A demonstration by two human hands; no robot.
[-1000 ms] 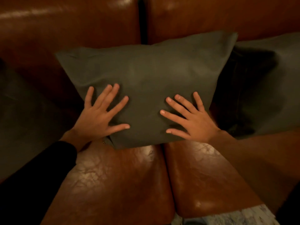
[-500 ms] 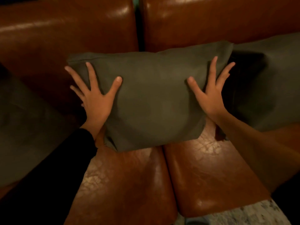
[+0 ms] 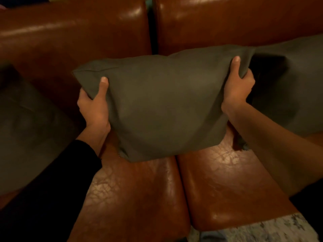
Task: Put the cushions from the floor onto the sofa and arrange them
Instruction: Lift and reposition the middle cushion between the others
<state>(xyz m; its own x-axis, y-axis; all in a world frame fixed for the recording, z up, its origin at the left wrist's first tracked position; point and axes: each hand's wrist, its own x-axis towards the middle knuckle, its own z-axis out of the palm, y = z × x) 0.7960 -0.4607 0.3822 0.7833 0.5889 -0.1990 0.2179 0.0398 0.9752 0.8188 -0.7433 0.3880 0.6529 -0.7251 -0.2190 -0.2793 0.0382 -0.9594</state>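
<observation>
Furniture: glossy brown leather sofa point(image 3: 227, 189), two seat sections side by side, two back sections above.
Floor: pale mottled grey-white surface point(image 3: 272, 229) at the sofa's front.
Light: dim, warm, glinting on leather.

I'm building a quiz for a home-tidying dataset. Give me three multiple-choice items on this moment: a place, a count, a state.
1. Where is the middle cushion? A on the floor; B on the sofa, over the gap between two seats; C on an armrest.
2. How many grey cushions show? A one; B five; C three.
3. What are the hands doing? A both grip the middle cushion; B only one touches it; C neither touches it.
Answers: 1 B, its lower edge spans the seat gap; 2 C, a left cushion and a right cushion flank it; 3 A, the left hand and right hand clutch its upper sides.
</observation>
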